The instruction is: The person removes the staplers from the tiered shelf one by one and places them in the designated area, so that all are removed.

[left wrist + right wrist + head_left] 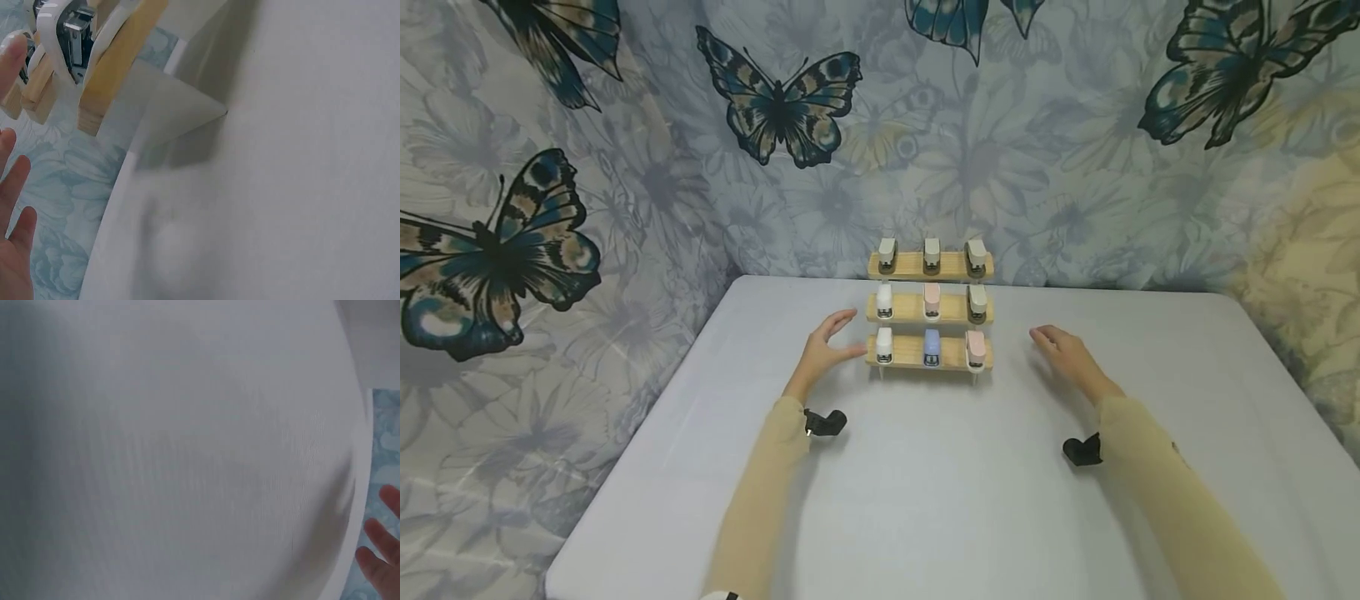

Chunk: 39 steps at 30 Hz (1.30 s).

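Observation:
A three-tier wooden rack [907, 353] stands toward the back of the table, with three small staplers on each tier. The bottom tier holds a white stapler [883, 345], a blue stapler [932, 347] and a pink stapler [975, 348]. White, pink and grey ones sit on the middle tier, pale grey ones on top. Beside the rack's left end is my left hand [825, 352], thumb and fingers spread, holding nothing; its thumb tip is close to the bottom tier. My right hand [1071, 360] hovers right of the rack, apart from it, fingers loosely extended and holding nothing.
The rack has clear side supports [181, 115] that reach down to the white table [940, 500]. Walls with butterfly print [778, 108] rise behind the table and on its left. Each wrist carries a black camera mount [826, 422].

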{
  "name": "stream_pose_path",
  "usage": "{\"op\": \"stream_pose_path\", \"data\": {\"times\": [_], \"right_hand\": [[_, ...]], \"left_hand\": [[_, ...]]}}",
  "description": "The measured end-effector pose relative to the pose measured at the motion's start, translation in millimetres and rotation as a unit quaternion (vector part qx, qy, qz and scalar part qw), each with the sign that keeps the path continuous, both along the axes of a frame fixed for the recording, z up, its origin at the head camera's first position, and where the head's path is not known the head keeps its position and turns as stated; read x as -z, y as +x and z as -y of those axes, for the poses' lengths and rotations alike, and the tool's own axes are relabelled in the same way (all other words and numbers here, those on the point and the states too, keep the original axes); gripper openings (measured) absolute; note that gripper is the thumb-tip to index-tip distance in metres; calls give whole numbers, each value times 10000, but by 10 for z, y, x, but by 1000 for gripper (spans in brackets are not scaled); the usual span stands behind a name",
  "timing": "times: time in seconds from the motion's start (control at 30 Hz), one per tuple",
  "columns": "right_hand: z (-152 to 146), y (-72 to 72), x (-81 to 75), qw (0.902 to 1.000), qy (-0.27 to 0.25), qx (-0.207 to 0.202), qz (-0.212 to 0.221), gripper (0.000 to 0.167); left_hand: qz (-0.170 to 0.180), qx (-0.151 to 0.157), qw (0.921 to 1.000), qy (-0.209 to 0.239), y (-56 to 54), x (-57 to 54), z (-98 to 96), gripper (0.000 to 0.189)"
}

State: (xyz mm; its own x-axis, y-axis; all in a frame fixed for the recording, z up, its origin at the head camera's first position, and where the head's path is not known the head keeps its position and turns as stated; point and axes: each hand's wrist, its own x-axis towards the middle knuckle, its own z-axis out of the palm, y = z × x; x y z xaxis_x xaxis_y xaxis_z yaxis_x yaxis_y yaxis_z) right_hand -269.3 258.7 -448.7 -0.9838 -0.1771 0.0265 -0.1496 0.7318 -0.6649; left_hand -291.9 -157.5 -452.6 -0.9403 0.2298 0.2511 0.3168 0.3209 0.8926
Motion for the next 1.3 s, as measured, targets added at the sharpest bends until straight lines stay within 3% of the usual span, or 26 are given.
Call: {"op": "stream_pose_path", "data": {"times": [0.17, 0.43, 0.7, 0.9, 1.13, 1.3], "right_hand": [[38, 53, 24, 9990, -338, 175, -248, 61], [109, 204, 53, 9951, -739, 115, -652, 51], [250, 224, 32, 9819, -518, -294, -1797, 34], [360, 277, -8, 9674, -871, -239, -2364, 25], [521, 336, -124, 9562, -1047, -490, -2689, 26], [579, 386, -178, 9520, -1339, -292, -2736, 34]], "left_hand": [[112, 241, 9996, 119, 46, 131, -47, 65], [408, 602, 9956, 590, 286, 108, -137, 56], [286, 715, 9921, 990, 286, 178, -149, 55], [293, 628, 9949, 730, 305, 216, -147, 57], [396, 530, 9959, 610, 327, 247, -120, 56], [247, 654, 9955, 646, 299, 215, -151, 53]]}}
